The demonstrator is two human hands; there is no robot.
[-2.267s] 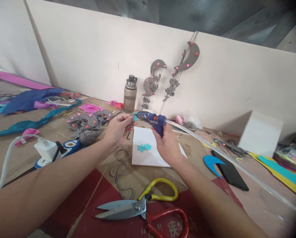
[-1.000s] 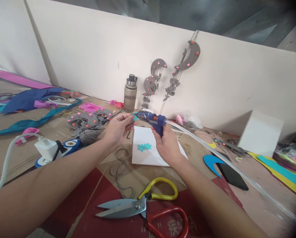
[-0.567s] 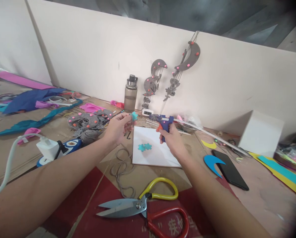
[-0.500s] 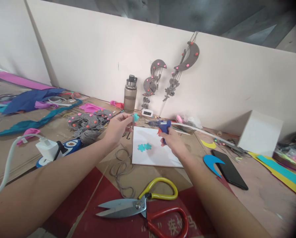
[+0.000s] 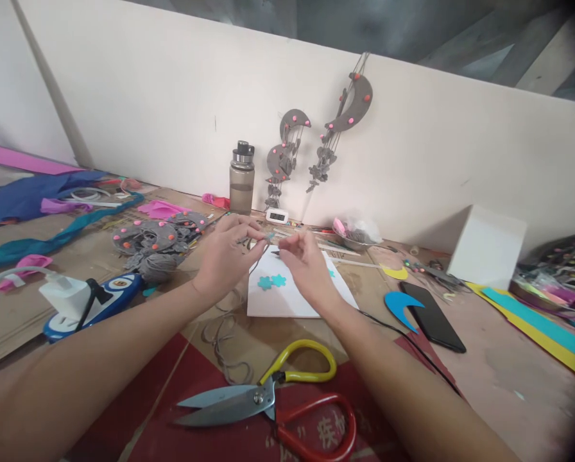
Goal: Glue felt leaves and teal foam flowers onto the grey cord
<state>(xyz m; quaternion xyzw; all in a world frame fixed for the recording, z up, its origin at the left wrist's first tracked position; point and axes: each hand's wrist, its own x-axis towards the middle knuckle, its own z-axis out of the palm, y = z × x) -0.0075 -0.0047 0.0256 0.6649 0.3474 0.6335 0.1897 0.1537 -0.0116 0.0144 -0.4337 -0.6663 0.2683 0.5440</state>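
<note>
My left hand (image 5: pixel 230 253) is closed in a pinch above the white paper (image 5: pixel 287 305), holding a small teal flower cutout (image 5: pixel 271 237). A thin cord (image 5: pixel 253 264) hangs from its fingers. Facing it, my right hand (image 5: pixel 305 263) is also closed, its fingertips close to the cutout. A small dark tip shows at those fingers, too small to name. Two teal flower cutouts (image 5: pixel 272 282) lie touching on the paper, and another teal piece (image 5: pixel 332 273) shows beside my right hand. The glue gun cannot be made out.
Large scissors (image 5: pixel 258 399) lie open at the front. On the right are a phone (image 5: pixel 434 317), a blue crescent (image 5: pixel 397 305) and a black cable (image 5: pixel 412 346). A power strip (image 5: pixel 119 295) stands left; a bottle (image 5: pixel 242 183) and a small clock (image 5: pixel 277 216) stand behind.
My right hand has let go of the blue glue gun and moved left to my left hand. A teal piece and a black cable now show to the right. The view has shifted slightly.
</note>
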